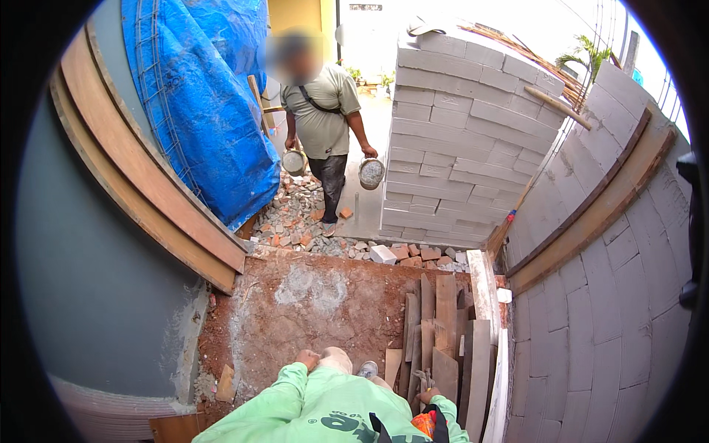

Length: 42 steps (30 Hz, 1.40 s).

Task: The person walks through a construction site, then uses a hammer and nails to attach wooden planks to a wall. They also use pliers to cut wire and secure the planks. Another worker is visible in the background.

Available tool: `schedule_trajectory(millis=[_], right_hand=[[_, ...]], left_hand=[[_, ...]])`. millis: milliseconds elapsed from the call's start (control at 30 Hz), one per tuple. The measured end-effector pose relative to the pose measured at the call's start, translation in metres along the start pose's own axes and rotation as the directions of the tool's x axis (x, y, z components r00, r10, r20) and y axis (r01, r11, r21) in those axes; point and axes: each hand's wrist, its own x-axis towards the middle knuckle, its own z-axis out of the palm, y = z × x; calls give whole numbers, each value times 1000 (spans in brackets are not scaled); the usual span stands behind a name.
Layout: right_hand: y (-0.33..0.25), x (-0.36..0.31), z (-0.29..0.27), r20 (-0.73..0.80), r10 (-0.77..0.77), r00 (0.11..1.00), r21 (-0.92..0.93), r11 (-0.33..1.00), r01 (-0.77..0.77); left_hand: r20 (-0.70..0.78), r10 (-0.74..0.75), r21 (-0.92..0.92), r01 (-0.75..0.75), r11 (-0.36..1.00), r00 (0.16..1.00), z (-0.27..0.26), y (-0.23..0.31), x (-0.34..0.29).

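Note:
My left hand [307,359] hangs beside my left knee with its fingers curled, and I see nothing in it. Low on my right side, my right hand [428,394] is closed on a small grey tool [424,379] with what look like two prongs; its exact kind is too small to make out. Just beyond that hand stands a stack of wooden boards [445,310], leaning close together along the low white wall edge. An orange item [424,423] shows by a dark strap at my right side.
A person [317,111] ahead carries a bucket in each hand on broken bricks [295,214]. Grey blocks [458,140] form a tall stack at the far right. Long planks [148,177] line the left wall, near a blue tarp [199,111]. A broom [509,221] leans right.

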Motion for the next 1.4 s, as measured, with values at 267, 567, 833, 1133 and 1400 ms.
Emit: schedule_trajectory(millis=[267, 567, 833, 1133, 1400], right_hand=[[-31, 40, -18, 48, -5, 999, 22, 1000, 4], [-71, 42, 22, 258, 133, 957, 177, 967, -182], [-193, 79, -28, 228, 258, 939, 334, 885, -325], [-318, 119, -123, 160, 325, 932, 503, 786, -360], [-372, 148, -160, 151, 339, 929, 555, 749, -363]], left_hand=[[-21, -16, -28, 15, 999, 1000, 5, 55, 62], [350, 139, 649, -347, 677, 926, -4, 86, 228], [521, 87, 812, -525, 256, 849, 22, 302, 407], [404, 93, 163, -172, 971, 910, 10, 586, 519], [479, 58, 82, -110, 991, 876, 21, 577, 558]])
